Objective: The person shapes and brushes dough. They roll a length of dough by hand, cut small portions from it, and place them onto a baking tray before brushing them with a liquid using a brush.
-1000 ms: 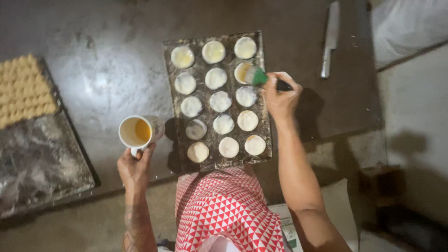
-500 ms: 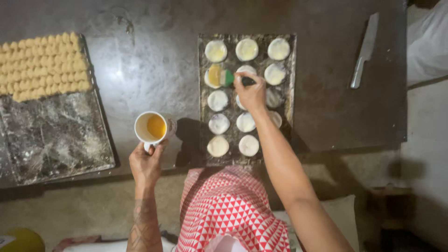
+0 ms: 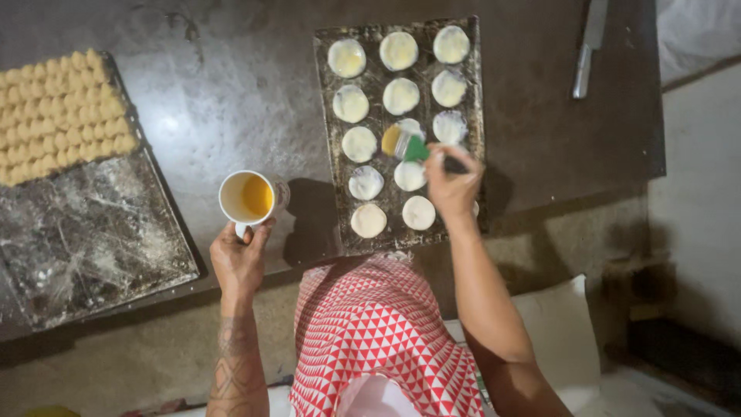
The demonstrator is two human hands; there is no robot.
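The dark baking tray (image 3: pixel 328 116) sits in the middle of the dark table (image 3: pixel 216 85). It holds round, pale dough discs (image 3: pixel 401 96) in three rows.

The right hand (image 3: pixel 451 181) is over the near right part of the tray. Its fingers are closed tight around a small brush (image 3: pixel 413 147) with a green head. The brush tip touches a disc in the middle of the tray, and that disc has a yellow patch on it. The hand hides some discs near the tray's right edge.

The left hand (image 3: pixel 238 259) is to the left of the tray, near the table's front edge. Its fingers are curled around the handle of a white cup (image 3: pixel 247 197). The cup holds a yellow liquid. The cup is close to the tray but does not touch it.

Far to the left of the tray lies a second big tray (image 3: pixel 85 239), dusted with flour. Small yellow cookies (image 3: pixel 58 112) sit in neat rows on its far end.

A knife (image 3: pixel 588 48) lies on the table to the right of the baking tray, near the far corner.

The person wears a red and white patterned cloth (image 3: pixel 378 332), seen below the tray.
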